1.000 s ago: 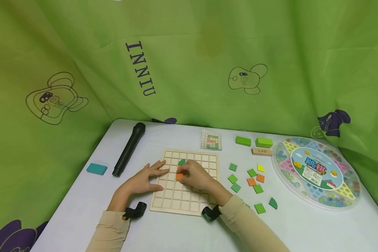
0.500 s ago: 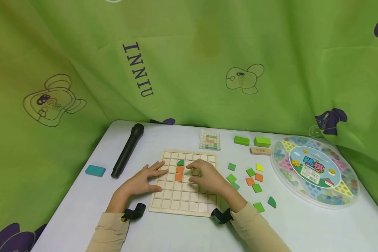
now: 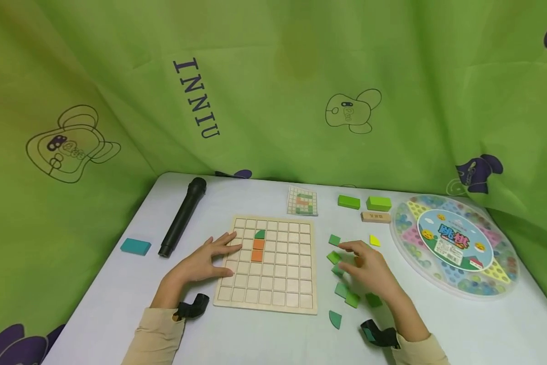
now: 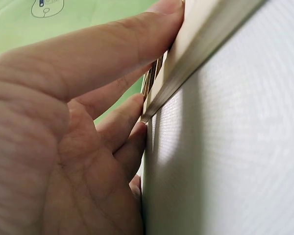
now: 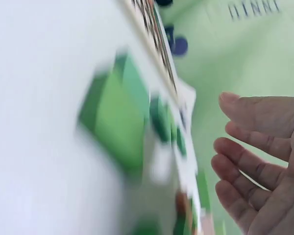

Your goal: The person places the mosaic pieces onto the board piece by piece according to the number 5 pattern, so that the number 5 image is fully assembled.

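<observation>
My left hand (image 3: 206,261) rests with spread fingers on the left edge of a wooden grid board (image 3: 280,299); the left wrist view has thumb and fingertips against the rim. In one column of the board sit a dark green quarter-round tile (image 3: 260,234) and two orange square tiles (image 3: 258,244) below it. My right hand (image 3: 371,267) hovers over the loose tiles right of the board, fingers apart and holding nothing. Near its fingertips lie green square tiles (image 3: 334,240), and the hand hides others. Blurred green tiles (image 5: 120,117) show beside it in the right wrist view.
A pattern card (image 3: 302,201) lies behind the board. Green blocks (image 3: 378,204), a wooden block (image 3: 375,217) and a round marble-game box (image 3: 456,248) stand at the right. A black microphone (image 3: 182,218) and a teal block (image 3: 135,247) lie at the left.
My right hand let go of the lower orange tile on the board and has moved right, over the loose tiles. The left hand stays at the board's edge.
</observation>
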### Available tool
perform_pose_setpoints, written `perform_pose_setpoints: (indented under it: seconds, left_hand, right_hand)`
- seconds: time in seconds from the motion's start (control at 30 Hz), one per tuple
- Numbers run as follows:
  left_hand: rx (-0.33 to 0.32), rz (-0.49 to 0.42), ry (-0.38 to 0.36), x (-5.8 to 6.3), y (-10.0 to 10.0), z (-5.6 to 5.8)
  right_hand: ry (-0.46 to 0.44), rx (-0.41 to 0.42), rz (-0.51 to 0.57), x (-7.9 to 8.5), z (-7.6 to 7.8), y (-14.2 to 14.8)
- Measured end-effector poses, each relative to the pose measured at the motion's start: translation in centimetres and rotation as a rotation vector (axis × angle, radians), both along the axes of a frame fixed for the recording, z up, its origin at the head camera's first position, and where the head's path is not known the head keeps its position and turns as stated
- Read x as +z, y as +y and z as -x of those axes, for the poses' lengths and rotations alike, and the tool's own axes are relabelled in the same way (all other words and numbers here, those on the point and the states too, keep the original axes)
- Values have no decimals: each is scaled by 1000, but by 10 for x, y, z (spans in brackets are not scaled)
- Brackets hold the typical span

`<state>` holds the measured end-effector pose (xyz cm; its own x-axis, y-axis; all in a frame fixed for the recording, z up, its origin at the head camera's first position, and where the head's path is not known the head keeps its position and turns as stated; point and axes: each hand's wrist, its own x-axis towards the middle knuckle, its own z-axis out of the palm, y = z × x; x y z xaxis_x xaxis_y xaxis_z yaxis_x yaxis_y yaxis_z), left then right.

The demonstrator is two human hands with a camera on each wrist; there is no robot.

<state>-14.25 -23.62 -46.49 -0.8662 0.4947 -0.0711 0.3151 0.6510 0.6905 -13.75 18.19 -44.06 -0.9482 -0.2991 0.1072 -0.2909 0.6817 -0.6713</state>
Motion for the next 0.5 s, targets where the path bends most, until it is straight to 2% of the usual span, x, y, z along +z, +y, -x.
perform_pose_setpoints:
  seconds: [0.1,0.2,0.37,0.5]
  left_hand:
    - [4,2,6,-1,0,0]
    - [12,1,3,-1,0,-1]
    - [19,8,-13,0,0,-1]
    - [15,10,-13,1,1,0]
  right_hand:
    - [-6,-60,-28,-4,-3,22]
    - [5,-87,-68,-8,-3,35]
    - [33,-93,-113,-14,-2,38]
    - [16,-91,-126,-18,-3,36]
